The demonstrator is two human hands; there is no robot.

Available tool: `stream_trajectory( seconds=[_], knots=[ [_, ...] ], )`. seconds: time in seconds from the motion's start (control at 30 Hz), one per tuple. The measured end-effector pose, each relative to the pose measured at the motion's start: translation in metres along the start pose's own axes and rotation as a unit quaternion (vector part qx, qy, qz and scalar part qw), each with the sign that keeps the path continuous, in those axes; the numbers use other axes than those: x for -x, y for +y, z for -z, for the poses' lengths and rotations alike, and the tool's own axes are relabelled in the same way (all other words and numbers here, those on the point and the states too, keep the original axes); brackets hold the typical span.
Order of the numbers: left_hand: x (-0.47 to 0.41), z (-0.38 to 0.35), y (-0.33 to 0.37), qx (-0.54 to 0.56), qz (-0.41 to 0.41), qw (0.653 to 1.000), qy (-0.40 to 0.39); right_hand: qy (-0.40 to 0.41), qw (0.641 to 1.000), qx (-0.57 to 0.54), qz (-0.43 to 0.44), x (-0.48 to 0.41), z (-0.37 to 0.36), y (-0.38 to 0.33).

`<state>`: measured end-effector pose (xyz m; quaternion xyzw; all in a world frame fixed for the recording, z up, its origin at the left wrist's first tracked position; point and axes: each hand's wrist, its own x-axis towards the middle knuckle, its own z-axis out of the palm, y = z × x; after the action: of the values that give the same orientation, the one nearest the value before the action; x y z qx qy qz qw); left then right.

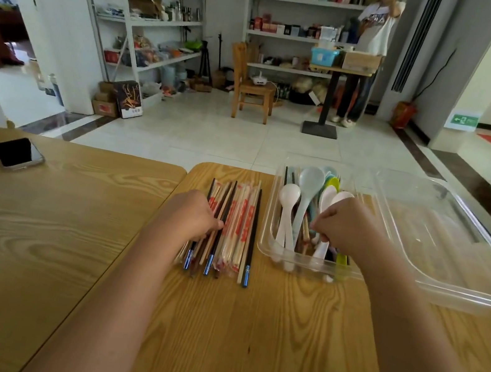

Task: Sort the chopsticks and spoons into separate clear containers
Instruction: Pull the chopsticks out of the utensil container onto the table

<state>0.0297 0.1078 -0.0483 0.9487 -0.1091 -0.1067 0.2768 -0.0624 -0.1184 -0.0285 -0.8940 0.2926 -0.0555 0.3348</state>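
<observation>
Left hand (196,216): fingers curled over the left edge of the chopstick pile (238,227), gripping several sticks. The pile lies on the bare table (244,333), under and just right of this hand, in no container. Right hand (345,226): fingers curled down into the small clear container (264,241). What they pinch, if anything, cannot be determined. Around and just left of this hand the container holds the spoons (288,200), with a few brown chopsticks (305,234) mixed among them. Right of the right hand, the large clear container (455,255) appears to hold nothing. Assessment: separation is well advanced but incomplete. The mixed-in sticks need removing, and the pile must then go into a container of its own. A phone (17,153) lies well left of the left hand.
</observation>
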Motion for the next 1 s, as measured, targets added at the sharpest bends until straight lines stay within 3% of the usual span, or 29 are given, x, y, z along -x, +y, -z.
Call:
stream_trajectory(
  seconds=[0.2, 0.4, 0.53, 0.77, 1.0],
  knots=[
    [-0.005, 0.001, -0.003, 0.042, -0.006, 0.999, 0.005, 0.074, 0.988, 0.123, 0.064, 0.008, -0.014, -0.016],
    [-0.003, 0.004, -0.001, 0.065, -0.026, 0.998, 0.005, 0.042, 0.971, 0.228, 0.053, 0.004, -0.026, -0.033],
    [0.003, 0.004, 0.007, 0.065, -0.049, 0.997, 0.008, 0.025, 0.977, 0.208, 0.037, 0.003, -0.032, -0.037],
    [0.014, 0.005, 0.024, 0.129, -0.094, 0.987, -0.011, 0.005, 0.997, 0.074, -0.032, 0.016, -0.013, -0.031],
    [0.022, 0.006, 0.032, 0.139, -0.114, 0.984, -0.01, 0.004, 0.994, 0.105, 0.009, 0.043, 0.002, -0.016]
  ],
)
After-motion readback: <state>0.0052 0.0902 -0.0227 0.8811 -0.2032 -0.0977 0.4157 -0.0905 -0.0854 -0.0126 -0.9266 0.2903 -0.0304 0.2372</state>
